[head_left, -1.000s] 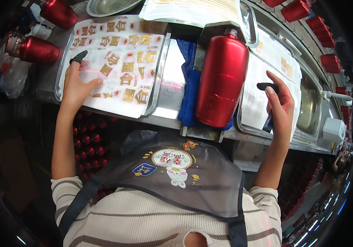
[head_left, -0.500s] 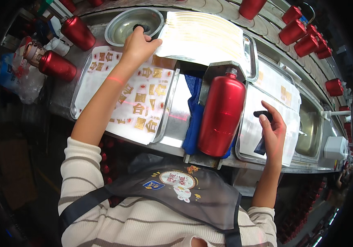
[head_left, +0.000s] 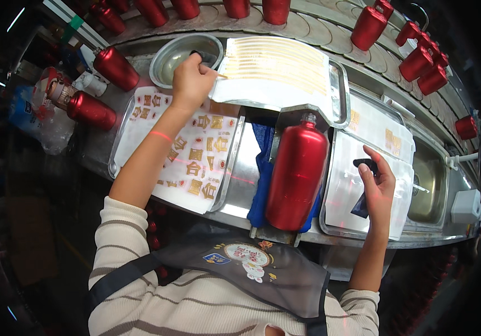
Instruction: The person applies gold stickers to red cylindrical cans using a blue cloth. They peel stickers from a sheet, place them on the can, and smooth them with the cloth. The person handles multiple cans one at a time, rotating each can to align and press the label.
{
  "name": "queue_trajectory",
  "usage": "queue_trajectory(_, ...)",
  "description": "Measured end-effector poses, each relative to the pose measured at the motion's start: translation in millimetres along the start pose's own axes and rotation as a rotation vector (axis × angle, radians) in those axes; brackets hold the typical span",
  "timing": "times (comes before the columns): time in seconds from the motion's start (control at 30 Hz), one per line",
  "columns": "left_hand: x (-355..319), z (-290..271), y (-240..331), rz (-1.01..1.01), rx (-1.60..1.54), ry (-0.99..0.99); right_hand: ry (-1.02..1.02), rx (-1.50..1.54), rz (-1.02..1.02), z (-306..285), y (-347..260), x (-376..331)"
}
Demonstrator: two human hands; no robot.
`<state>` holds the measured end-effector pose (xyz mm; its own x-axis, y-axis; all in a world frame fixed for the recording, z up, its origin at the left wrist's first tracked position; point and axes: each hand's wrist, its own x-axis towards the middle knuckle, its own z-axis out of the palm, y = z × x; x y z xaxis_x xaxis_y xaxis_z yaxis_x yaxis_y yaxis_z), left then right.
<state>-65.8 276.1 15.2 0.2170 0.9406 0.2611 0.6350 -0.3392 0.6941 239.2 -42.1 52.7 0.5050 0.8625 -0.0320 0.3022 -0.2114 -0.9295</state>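
Observation:
My left hand (head_left: 191, 84) is closed in a pinch at the left edge of a sheet with gold stripes (head_left: 277, 56). A thin gold strip (head_left: 222, 76) shows at its fingertips. Something black (head_left: 196, 54) sits at one of its fingers, over the metal bowl of liquid (head_left: 162, 60). Above the right-hand tray, my right hand (head_left: 380, 187) is curled round a dark flat scraper (head_left: 360, 206), partly hidden by the palm. A black piece (head_left: 366, 164) lies at its fingertips. Between my hands a red metallic bottle (head_left: 297, 176) lies neck away from me on a metal stand.
White sheets with gold and red decals (head_left: 193, 162) lie on the left tray. Blue cloth (head_left: 261, 190) hangs beside the bottle. Red bottles (head_left: 370, 25) stand along a curved conveyor (head_left: 313, 28) behind. A sink (head_left: 428, 193) is at right; two bottles (head_left: 92, 111) are at left.
The view has shifted, so the bench sits lower and more conveyor shows. My left hand has curled in tighter at the striped sheet's edge. My right hand keeps its hold on the scraper.

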Motion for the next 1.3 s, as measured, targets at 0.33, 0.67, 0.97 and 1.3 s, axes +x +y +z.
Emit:
queue_trajectory(0.33, -36, -9, 213, 0.482, -0.316, -0.399, -0.35, 0.099, -0.216, 56, -78, 111)
queue_trajectory(0.67, -140, -14, 212, 0.163, -0.888, -0.394, -0.311, 0.143, -0.141, -27, -91, -10)
queue_trajectory(0.97, -255, -30, 133, 0.056, -0.606, -0.347, -0.296, -0.005, 0.032, 25, -34, -103)
queue_trajectory(1.3, -274, -29, 123, 0.018, -0.616, -0.36, -0.272, 0.074, 0.057, 43, -16, -111)
